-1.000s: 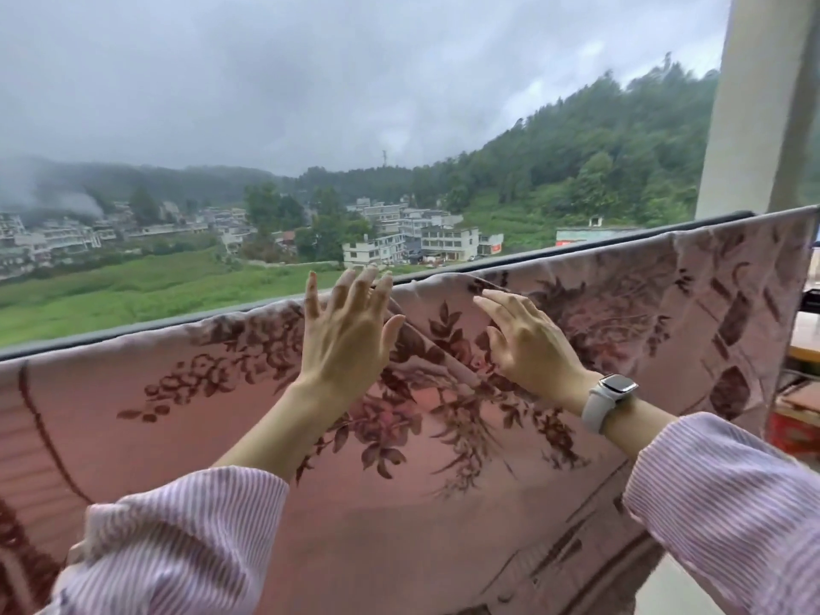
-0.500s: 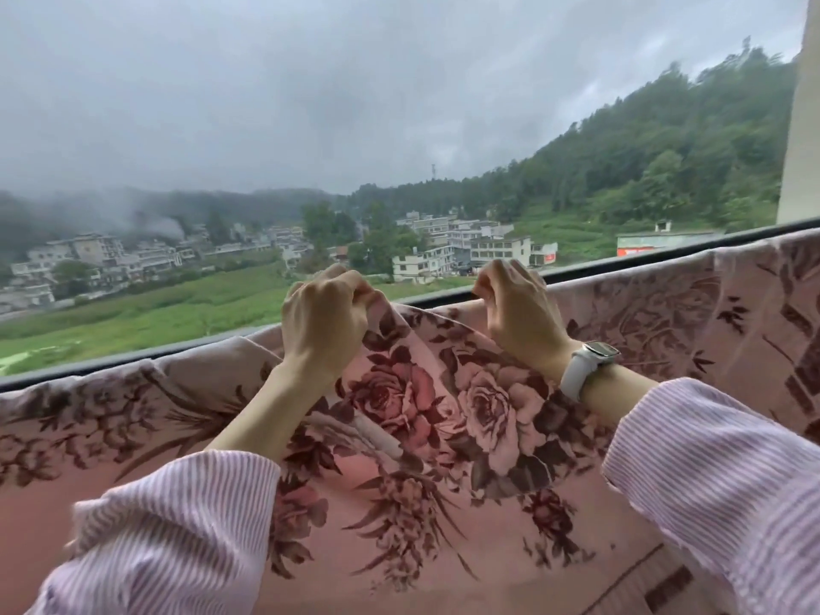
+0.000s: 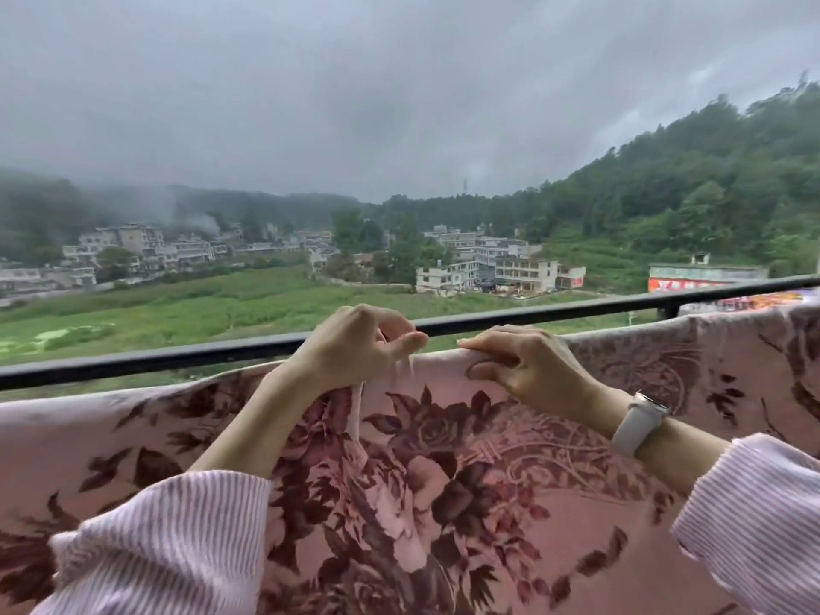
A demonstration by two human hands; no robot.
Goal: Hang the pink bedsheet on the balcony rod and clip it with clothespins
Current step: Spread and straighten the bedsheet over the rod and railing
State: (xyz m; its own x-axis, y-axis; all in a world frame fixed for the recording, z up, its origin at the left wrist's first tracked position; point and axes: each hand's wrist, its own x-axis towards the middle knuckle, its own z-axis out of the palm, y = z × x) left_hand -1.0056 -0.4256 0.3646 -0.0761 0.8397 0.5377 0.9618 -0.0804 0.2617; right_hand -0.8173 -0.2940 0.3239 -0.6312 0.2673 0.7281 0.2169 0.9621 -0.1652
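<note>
While both hands hold its top edge, pink bedsheet (image 3: 443, 472) sits just near of balcony rod (image 3: 177, 355) | left hand (image 3: 355, 348) pinches, right hand (image 3: 523, 370) grips | advise: lift evenly over rod, keep edge taut.

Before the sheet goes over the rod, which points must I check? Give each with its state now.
1. Left hand grips the sheet edge: ok.
2. Right hand grips the sheet edge: ok.
3. Sheet already lies over the rod: not ok; the rod is bare in front of the hands.
4. Rod free of obstacles ahead of the hands: ok.
5. Clothespins within reach: cannot tell; none in view.
</note>
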